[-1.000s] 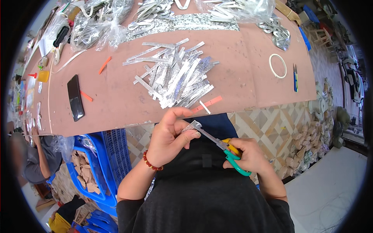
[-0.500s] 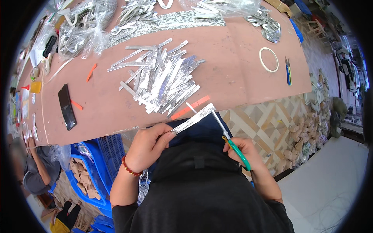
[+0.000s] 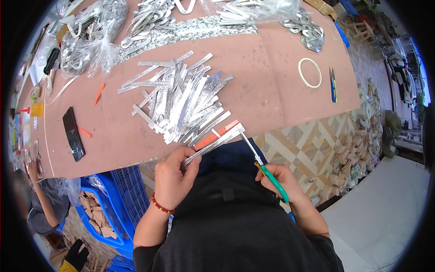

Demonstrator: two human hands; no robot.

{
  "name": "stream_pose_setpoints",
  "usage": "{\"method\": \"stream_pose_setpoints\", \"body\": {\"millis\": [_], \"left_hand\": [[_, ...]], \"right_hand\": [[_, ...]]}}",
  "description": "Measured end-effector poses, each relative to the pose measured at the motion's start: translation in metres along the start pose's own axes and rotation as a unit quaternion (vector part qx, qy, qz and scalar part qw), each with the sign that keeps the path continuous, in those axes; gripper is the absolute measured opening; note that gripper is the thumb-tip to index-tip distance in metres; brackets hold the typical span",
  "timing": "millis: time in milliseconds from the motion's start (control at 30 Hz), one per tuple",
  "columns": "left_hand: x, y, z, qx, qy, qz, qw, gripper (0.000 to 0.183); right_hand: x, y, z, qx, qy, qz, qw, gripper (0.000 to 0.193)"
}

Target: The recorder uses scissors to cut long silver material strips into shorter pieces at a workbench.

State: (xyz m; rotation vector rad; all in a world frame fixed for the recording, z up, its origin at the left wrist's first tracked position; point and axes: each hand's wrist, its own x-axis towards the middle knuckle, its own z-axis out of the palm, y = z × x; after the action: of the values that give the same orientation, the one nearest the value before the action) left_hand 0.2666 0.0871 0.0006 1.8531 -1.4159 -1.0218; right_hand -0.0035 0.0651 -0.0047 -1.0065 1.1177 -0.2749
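Left hand (image 3: 174, 179) grips silver strip (image 3: 213, 145); right hand (image 3: 281, 179) grips scissors (image 3: 265, 170) at strip's far end

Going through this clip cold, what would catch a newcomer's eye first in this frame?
First, the heap of silver strips fanned across the middle of the pinkish table. Next, at the near edge, the left hand holds one long silver strip while the right hand works green-handled scissors at its far end. Off to the left lies a black phone; to the right, a white ring.
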Motion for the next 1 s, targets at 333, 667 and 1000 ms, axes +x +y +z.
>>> {"method": "stream_pose_setpoints", "body": {"millis": [333, 667, 1000], "left_hand": [[-0.004, -0.003, 0.007, -0.005, 0.057, 0.012, 0.998, 0.008], [-0.006, -0.013, 0.005, -0.039, 0.050, 0.037, 0.997, 0.008], [0.007, -0.011, -0.018, -0.531, 0.018, -0.035, 0.846, 0.009]], "right_hand": [[-0.001, 0.008, -0.001, -0.001, 0.027, -0.004, 1.000, 0.017], [0.000, 0.008, -0.003, -0.001, 0.008, 0.007, 1.000, 0.018], [0.047, -0.055, 0.041, -0.320, -0.132, -0.129, 0.929, 0.053]]}}
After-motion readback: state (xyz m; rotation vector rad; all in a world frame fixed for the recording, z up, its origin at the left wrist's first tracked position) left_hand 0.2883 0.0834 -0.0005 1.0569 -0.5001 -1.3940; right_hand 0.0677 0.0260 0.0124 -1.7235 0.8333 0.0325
